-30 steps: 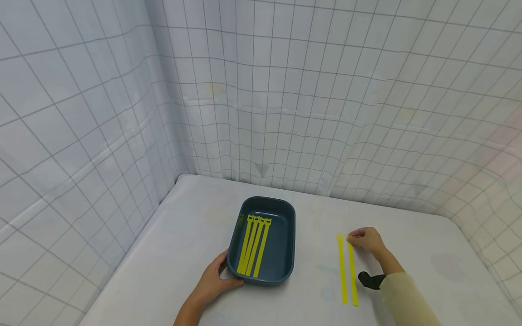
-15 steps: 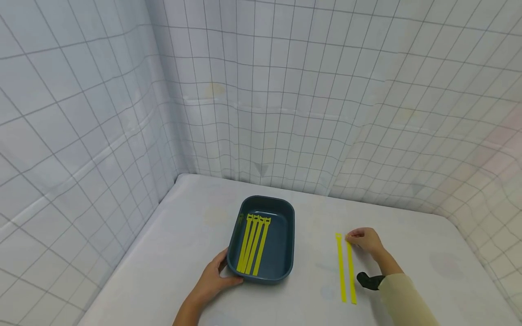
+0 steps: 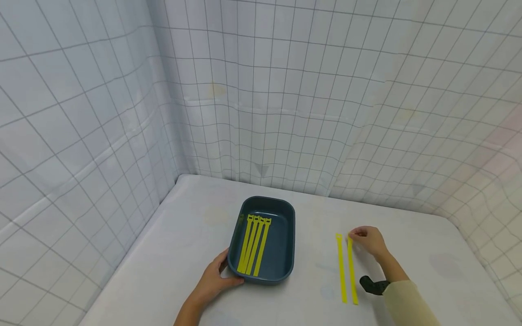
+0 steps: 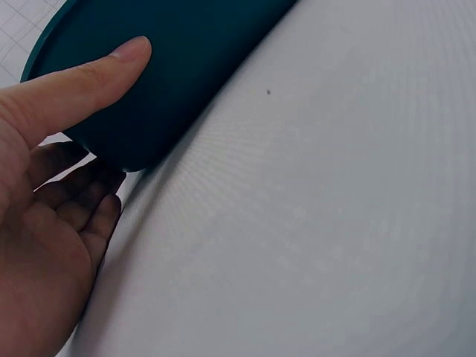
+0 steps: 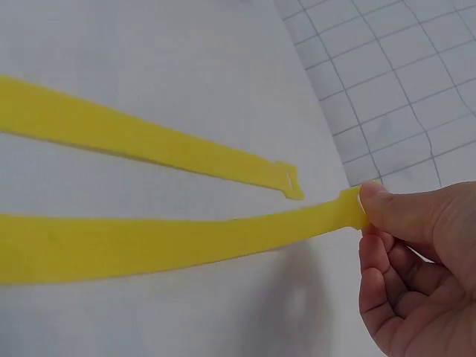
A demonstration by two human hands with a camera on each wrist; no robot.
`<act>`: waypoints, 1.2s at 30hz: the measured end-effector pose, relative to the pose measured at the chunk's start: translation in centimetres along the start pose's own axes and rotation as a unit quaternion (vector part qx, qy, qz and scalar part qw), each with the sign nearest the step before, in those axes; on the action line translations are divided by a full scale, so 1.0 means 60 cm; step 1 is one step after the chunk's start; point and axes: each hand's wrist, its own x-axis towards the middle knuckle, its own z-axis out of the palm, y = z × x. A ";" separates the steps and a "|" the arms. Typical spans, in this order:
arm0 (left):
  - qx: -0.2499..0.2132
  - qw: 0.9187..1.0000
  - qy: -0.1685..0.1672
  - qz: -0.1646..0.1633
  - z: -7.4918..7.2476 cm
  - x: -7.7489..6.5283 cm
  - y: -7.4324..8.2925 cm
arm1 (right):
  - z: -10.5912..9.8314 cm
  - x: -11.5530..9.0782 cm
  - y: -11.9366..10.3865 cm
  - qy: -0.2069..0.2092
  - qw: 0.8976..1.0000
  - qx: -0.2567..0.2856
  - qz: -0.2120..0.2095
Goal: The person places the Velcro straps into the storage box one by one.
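Observation:
A dark blue-green tray [image 3: 282, 253] holds several yellow hook-and-loop cable ties [image 3: 253, 246] lying side by side along its left half. My left hand [image 3: 213, 278] grips the tray's near-left corner; in the left wrist view, the thumb [image 4: 111, 74] lies against the outer wall and the fingers curl around the corner. To the right, my right hand [image 3: 370, 240] pinches the slotted head of one yellow cable tie [image 5: 186, 242] between thumb and fingers. That head is raised a little off the table. A second yellow cable tie [image 3: 341, 269] lies flat just left of it.
A white cloth covers the table [image 3: 310, 299]. Grid-patterned white curtains [image 3: 261, 99] hang along the back and both sides. A dark device [image 3: 373, 285] sits on the right wrist, at the sleeve's [image 3: 408, 303] end.
The head of the pinched cable tie and my right hand have shifted very slightly. The left hand and the tray stay in place.

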 end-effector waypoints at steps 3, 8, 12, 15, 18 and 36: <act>0.003 1.000 0.001 0.002 0.000 0.000 0.000 | -0.002 -0.004 -0.005 0.006 1.000 0.003 -0.009; 0.004 1.000 0.004 0.003 -0.001 0.000 0.000 | -0.007 -0.009 -0.011 0.005 1.000 0.018 -0.020; 0.004 1.000 0.001 0.001 -0.001 -0.001 -0.001 | -0.016 -0.014 -0.018 0.020 0.999 0.027 -0.038; 0.004 1.000 0.001 -0.001 -0.002 -0.002 -0.001 | -0.023 -0.016 -0.025 0.023 0.998 0.035 -0.053; 0.005 1.000 0.003 0.000 -0.002 -0.002 0.000 | -0.025 -0.017 -0.030 0.014 0.997 0.039 -0.060; 0.028 1.000 0.004 -0.001 0.000 -0.001 -0.002 | -0.051 -0.055 -0.057 0.003 0.997 0.030 -0.078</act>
